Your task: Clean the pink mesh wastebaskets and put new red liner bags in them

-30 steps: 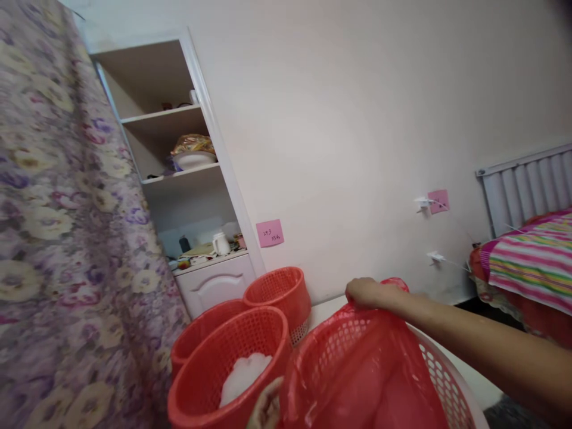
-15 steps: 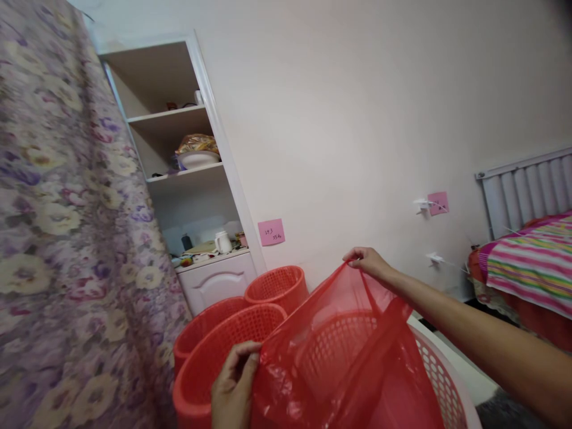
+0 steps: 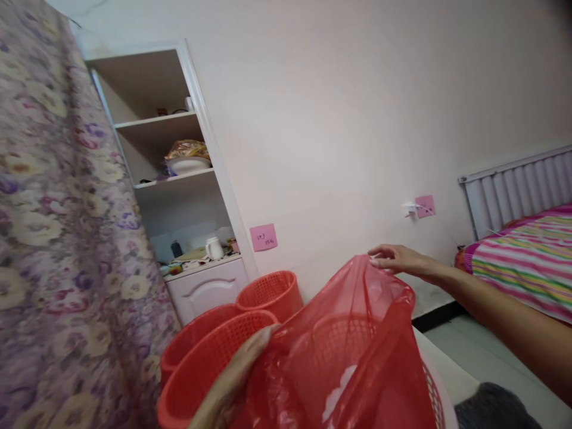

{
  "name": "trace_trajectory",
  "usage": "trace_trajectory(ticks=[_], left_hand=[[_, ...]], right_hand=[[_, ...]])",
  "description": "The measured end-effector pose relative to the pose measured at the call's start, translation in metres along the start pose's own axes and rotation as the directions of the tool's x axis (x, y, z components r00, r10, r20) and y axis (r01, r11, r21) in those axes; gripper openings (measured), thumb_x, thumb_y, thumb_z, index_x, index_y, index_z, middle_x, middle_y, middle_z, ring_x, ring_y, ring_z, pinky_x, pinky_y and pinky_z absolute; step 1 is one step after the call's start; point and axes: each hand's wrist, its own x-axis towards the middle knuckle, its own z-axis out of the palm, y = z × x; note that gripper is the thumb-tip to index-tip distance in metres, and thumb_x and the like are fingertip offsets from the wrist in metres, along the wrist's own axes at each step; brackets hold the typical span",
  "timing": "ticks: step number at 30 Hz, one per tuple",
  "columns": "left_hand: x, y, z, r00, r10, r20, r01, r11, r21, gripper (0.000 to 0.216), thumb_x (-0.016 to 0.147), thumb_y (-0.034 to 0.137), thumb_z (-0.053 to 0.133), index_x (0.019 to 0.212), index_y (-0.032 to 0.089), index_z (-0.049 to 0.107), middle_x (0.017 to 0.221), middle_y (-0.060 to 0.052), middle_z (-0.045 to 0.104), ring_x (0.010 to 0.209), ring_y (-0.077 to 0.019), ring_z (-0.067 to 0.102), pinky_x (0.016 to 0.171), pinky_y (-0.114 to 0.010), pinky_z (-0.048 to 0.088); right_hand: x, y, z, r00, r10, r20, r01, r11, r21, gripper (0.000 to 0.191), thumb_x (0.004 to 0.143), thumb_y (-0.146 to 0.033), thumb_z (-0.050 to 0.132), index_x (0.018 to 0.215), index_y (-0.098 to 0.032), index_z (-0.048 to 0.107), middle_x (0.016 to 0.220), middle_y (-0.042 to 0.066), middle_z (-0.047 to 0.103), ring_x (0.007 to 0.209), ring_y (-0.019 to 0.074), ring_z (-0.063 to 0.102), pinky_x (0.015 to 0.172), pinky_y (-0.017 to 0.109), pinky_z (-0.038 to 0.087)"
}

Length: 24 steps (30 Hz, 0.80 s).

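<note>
A thin red plastic bag (image 3: 353,357) hangs spread over a red mesh basket (image 3: 431,393) at the bottom of the view. My right hand (image 3: 395,260) pinches the bag's top edge and holds it up at the far side. My left hand (image 3: 236,372) grips the bag's near left edge, its fingers partly hidden behind the plastic. Something white shows through the bag low down.
Three more red mesh baskets (image 3: 214,363) stand nested and side by side to the left. A floral curtain (image 3: 58,250) fills the left side. A white shelf unit (image 3: 179,196) holds a bowl and a mug. A striped bed cover (image 3: 527,256) lies at right.
My right hand has shifted right with the bag's top edge, and the bag is spread wider. My left hand has slid lower along the bag's left edge. The view has turned slightly.
</note>
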Motion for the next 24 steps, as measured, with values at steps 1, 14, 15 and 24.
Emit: trace_trajectory(ticks=[1,14,15,24], left_hand=[[0.001,0.001,0.004,0.998,-0.026,0.065,0.028,0.999,-0.025,0.053,0.067,0.047,0.083,0.111,0.019,0.071,0.107,-0.010,0.077,0.105,-0.0290,0.068,0.102,-0.042,0.047],[-0.003,0.054,0.006,0.974,0.208,-0.086,-0.209,0.978,-0.004,0.048,0.052,0.023,0.091,0.094,0.017,0.069,0.065,0.002,0.064,0.046,-0.0072,0.055,0.047,-0.018,0.045],[-0.003,0.058,0.000,0.967,0.225,-0.118,-0.227,0.974,0.002,0.048,0.050,0.024,0.092,0.091,0.017,0.069,0.062,0.004,0.063,0.041,-0.0044,0.049,0.043,-0.015,0.040],[-0.052,0.065,-0.023,0.718,0.663,-0.211,-0.460,0.681,0.570,0.031,0.075,0.047,0.076,0.098,0.026,0.070,0.087,0.002,0.072,0.077,-0.0105,0.065,0.068,-0.014,0.051]], right_hand=[[-0.004,0.006,-0.001,0.999,0.017,0.035,-0.016,0.999,-0.029,0.062,0.073,-0.060,0.074,0.119,-0.019,0.064,0.113,0.013,0.070,0.102,0.0279,0.064,0.078,0.034,0.051],[-0.027,0.016,-0.015,0.991,0.094,-0.098,-0.033,0.866,0.499,0.037,0.056,-0.033,0.088,0.083,-0.016,0.069,0.062,-0.003,0.059,0.047,0.0061,0.043,0.044,0.021,0.030],[-0.026,0.016,-0.019,0.986,0.087,-0.145,0.000,0.856,0.517,0.036,0.055,-0.032,0.088,0.082,-0.016,0.069,0.062,-0.003,0.058,0.046,0.0053,0.040,0.043,0.021,0.029],[-0.096,-0.038,-0.007,0.919,-0.230,-0.320,0.250,0.968,0.020,0.030,0.086,-0.047,0.067,0.102,-0.022,0.069,0.086,0.002,0.071,0.049,0.0080,0.052,0.051,0.025,0.045]])
